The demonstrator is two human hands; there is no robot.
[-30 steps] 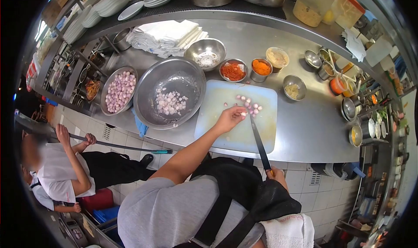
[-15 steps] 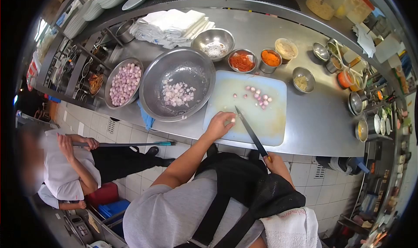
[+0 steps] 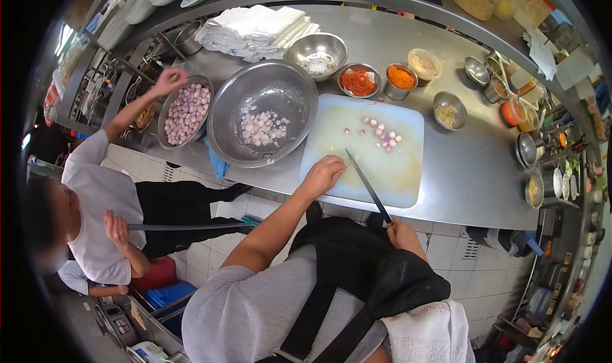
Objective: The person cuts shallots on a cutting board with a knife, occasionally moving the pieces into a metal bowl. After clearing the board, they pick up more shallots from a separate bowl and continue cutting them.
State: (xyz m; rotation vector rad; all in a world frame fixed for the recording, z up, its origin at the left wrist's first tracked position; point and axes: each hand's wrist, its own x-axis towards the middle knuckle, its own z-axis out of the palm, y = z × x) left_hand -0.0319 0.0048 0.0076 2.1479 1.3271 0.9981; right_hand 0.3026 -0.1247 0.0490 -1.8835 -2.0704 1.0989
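Observation:
My right hand (image 3: pixel 404 237) grips a knife (image 3: pixel 370 186) by its handle. The blade slants over the near part of the white cutting board (image 3: pixel 405 184), its tip close to my left fingertips. My left hand (image 3: pixel 324 174) is closed at the near-left side of the board; whatever lies under its fingers is hidden. Several small peeled shallots (image 3: pixel 386 135) rest towards the far right of the board. Left of the board stands a large metal bowl (image 3: pixel 220 98) with cut shallot pieces (image 3: pixel 262 128) in it.
An oval bowl of whole shallots (image 3: pixel 186 116) stands at far left, with a co-worker's hand (image 3: pixel 171 81) above it; that person's other hand holds a long pole (image 3: pixel 185 226). Bowls of orange shreds (image 3: pixel 357 80), orange paste (image 3: pixel 400 77) and minced garlic-like bits (image 3: pixel 446 113) line the back. Folded towels (image 3: pixel 255 28) lie behind.
The shallot that showed between my left fingers is now out of sight, and those fingers have closed downward. The co-worker has reached one arm out over the shallot bowl.

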